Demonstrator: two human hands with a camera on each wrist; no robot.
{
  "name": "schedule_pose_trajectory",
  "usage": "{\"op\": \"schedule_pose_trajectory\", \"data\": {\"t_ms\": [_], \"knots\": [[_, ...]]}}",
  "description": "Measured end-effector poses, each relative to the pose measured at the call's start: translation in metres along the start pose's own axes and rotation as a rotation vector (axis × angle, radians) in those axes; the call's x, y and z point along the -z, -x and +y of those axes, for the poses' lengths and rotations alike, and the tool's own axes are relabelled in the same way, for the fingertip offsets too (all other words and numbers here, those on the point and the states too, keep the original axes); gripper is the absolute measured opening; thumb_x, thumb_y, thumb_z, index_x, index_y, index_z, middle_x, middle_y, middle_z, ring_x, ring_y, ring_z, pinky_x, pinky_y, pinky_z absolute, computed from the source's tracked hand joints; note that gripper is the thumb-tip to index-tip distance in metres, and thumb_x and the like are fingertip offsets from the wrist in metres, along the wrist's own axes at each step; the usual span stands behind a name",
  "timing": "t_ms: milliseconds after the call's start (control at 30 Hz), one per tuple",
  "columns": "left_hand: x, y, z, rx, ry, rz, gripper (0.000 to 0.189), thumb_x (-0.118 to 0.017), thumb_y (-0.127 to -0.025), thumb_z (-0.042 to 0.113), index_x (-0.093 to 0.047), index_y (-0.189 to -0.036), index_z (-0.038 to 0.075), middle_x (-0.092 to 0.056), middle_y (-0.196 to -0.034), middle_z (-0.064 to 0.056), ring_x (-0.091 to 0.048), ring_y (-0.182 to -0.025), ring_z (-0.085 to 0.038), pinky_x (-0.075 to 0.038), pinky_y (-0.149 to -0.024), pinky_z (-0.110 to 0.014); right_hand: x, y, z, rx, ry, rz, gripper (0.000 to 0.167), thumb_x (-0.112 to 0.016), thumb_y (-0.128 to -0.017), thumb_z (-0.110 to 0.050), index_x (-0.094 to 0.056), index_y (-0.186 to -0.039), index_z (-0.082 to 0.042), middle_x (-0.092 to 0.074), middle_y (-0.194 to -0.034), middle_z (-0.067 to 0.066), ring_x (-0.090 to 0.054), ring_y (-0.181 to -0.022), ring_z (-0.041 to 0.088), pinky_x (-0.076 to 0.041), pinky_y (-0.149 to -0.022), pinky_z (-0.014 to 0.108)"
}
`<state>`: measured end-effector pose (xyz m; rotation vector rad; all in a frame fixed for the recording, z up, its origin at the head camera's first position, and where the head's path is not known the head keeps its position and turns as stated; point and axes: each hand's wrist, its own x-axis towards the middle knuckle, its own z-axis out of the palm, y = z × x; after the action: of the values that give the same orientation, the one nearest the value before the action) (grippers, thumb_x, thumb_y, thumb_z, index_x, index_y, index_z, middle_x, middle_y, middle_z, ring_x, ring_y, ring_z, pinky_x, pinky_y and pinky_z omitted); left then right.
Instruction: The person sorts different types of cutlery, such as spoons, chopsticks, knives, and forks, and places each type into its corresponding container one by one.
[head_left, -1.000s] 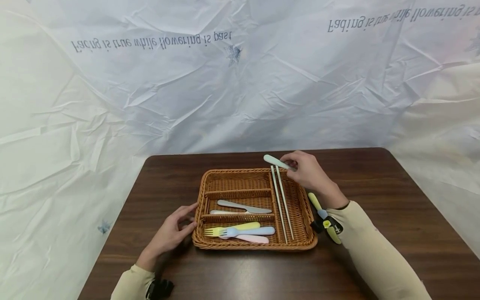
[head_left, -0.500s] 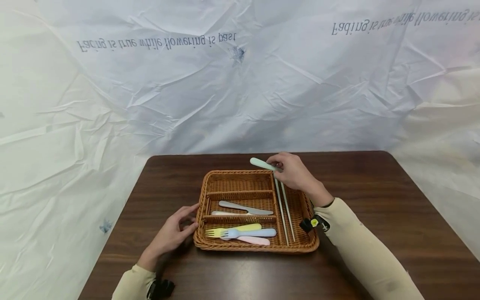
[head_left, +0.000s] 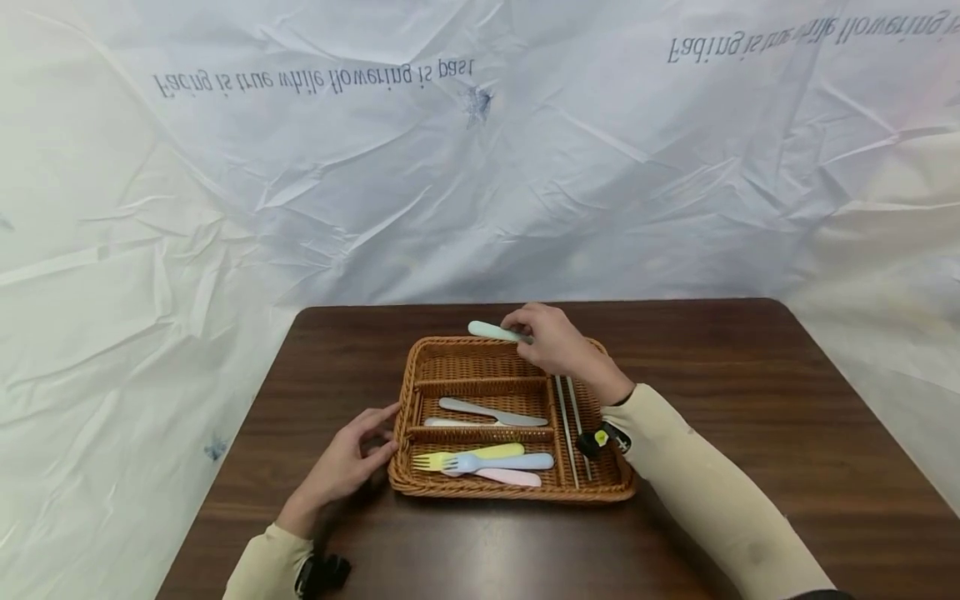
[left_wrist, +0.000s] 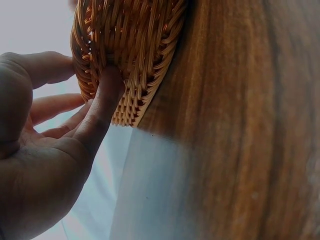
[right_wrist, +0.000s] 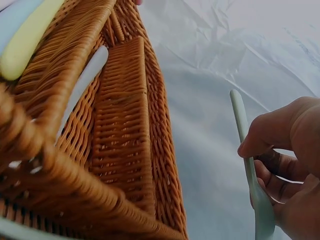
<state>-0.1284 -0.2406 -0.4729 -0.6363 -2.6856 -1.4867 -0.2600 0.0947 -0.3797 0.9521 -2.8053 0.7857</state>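
Observation:
My right hand [head_left: 551, 337] pinches a pale green spoon [right_wrist: 240, 112] above the back rim of the wicker basket [head_left: 401, 467]. The spoon's handle points left in the head view; its wider end is partly hidden by the hand. My left hand [head_left: 345, 458] touches the basket's left outer side with thumb and fingertips, as the left wrist view shows. In the front compartment lie a yellow fork [head_left: 502, 451], a blue fork [head_left: 517, 462] and a pink-handled utensil [head_left: 517, 477]. A grey knife [head_left: 472, 407] lies over a white-handled utensil [head_left: 446, 422] in the middle compartment.
Two long pale chopsticks [head_left: 567, 442] lie in the basket's right compartment, partly covered by my right wrist. Wicker dividers [head_left: 480, 386] separate the compartments. The basket stands on a dark wooden table [head_left: 750, 375]; a white sheet [head_left: 525, 208] hangs behind.
My right hand has moved left with the spoon, from the basket's back right corner to above its back compartment. The yellow utensil on the table is now hidden. The left hand stays put.

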Motion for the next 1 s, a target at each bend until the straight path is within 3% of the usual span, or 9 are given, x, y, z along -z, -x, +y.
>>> {"op": "schedule_pose_trajectory", "data": {"t_ms": [733, 1000], "knots": [[0.003, -0.003, -0.008, 0.001, -0.004, -0.005, 0.055, -0.064, -0.094, 0.008, -0.046, -0.146, 0.01, -0.056, -0.123, -0.011, -0.064, -0.097, -0.013, -0.053, -0.067, -0.023, -0.022, -0.023, -0.013, 0.014, -0.071, -0.06, 0.03, -0.06, -0.091, -0.001, -0.067, -0.12, -0.008, -0.061, -0.114, 0.009, -0.061, -0.099, 0.021, -0.052, -0.082, 0.034], [0.004, -0.002, -0.007, -0.003, 0.015, -0.002, 0.054, -0.064, -0.095, 0.009, -0.046, -0.146, 0.01, -0.056, -0.124, -0.012, -0.064, -0.097, -0.015, -0.053, -0.066, -0.024, -0.024, -0.025, -0.016, 0.015, -0.05, -0.065, 0.03, -0.062, -0.092, -0.009, -0.066, -0.123, -0.009, -0.059, -0.122, 0.011, -0.06, -0.101, 0.024, -0.051, -0.081, 0.038]]}}
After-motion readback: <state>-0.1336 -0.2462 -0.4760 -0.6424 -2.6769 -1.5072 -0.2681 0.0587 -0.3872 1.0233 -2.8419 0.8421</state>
